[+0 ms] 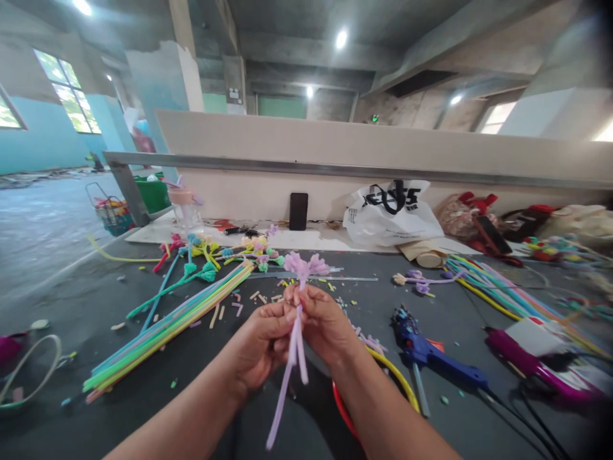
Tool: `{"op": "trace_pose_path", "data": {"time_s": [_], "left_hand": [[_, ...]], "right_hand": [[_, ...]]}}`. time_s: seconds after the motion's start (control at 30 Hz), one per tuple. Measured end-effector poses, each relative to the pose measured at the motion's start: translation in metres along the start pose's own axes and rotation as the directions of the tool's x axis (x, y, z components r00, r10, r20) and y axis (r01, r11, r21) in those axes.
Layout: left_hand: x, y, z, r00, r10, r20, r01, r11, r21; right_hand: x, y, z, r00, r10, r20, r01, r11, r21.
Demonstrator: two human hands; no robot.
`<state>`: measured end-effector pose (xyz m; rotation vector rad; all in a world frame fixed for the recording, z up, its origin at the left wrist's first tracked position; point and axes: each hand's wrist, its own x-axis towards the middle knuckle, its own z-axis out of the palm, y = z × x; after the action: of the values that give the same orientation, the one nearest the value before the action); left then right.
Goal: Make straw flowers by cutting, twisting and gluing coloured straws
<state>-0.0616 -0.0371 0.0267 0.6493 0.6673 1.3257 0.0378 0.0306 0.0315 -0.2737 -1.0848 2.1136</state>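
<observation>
Over the dark table (138, 396), left hand (268, 332) and right hand (328, 326) pinch lilac stems (281, 401) hanging below them; slack fingers could let these splay.

Lilac fuzzy-stemmed flower (301, 281), held near upright at its middle.
Its ruffled blossom (295, 263) sits at twelve o'clock of the grip in two fluffy clumps, the smaller one toward one o'clock. Below, two soft strands (plush, rather like pipe cleaners) part: the longer stem (281, 402) hangs between six and seven, the shorter stem (301, 358) close to six. The gripped join is mostly covered.
</observation>
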Motion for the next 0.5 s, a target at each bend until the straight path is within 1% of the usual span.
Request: {"op": "trace_pose_path", "data": {"time_s": [0.07,0.13,0.2,0.27,0.33,0.37,0.43,0.47,0.5], "left_hand": [[-0.003,-0.001,0.007,0.998,-0.047,0.029,0.050,0.995,-0.086],[-0.004,0.000,0.011,0.997,-0.068,0.022,0.069,0.996,-0.055],[-0.002,0.004,0.009,1.000,-0.011,-0.029,0.013,0.997,0.072],[0.001,0.009,0.003,0.988,0.099,-0.115,-0.065,0.961,0.268],[0.005,0.013,-0.004,0.957,0.207,-0.203,-0.085,0.870,0.486],[0.007,0.014,-0.007,0.938,0.265,-0.223,-0.088,0.805,0.587],[0.010,0.013,-0.012,0.894,0.397,-0.208,-0.103,0.635,0.766],[0.011,0.012,-0.013,0.871,0.454,-0.187,-0.110,0.551,0.827],[0.012,0.011,-0.014,0.854,0.493,-0.168,-0.109,0.486,0.867]], "right_hand": [[-0.003,-0.002,0.002,1.000,-0.016,0.019,0.015,1.000,0.025],[-0.003,-0.002,0.001,0.999,-0.015,0.035,0.014,1.000,0.027],[-0.001,-0.001,-0.001,0.999,0.004,0.042,-0.004,1.000,-0.004],[0.004,0.003,-0.004,1.000,-0.015,-0.004,0.014,0.997,-0.071],[0.010,0.008,-0.009,0.994,-0.061,-0.091,0.046,0.986,-0.158],[0.012,0.011,-0.011,0.988,-0.080,-0.130,0.053,0.978,-0.204],[0.016,0.015,-0.016,0.976,-0.111,-0.190,0.051,0.955,-0.293],[0.017,0.016,-0.018,0.970,-0.122,-0.211,0.048,0.945,-0.325],[0.018,0.016,-0.019,0.965,-0.130,-0.228,0.046,0.939,-0.341]]}}
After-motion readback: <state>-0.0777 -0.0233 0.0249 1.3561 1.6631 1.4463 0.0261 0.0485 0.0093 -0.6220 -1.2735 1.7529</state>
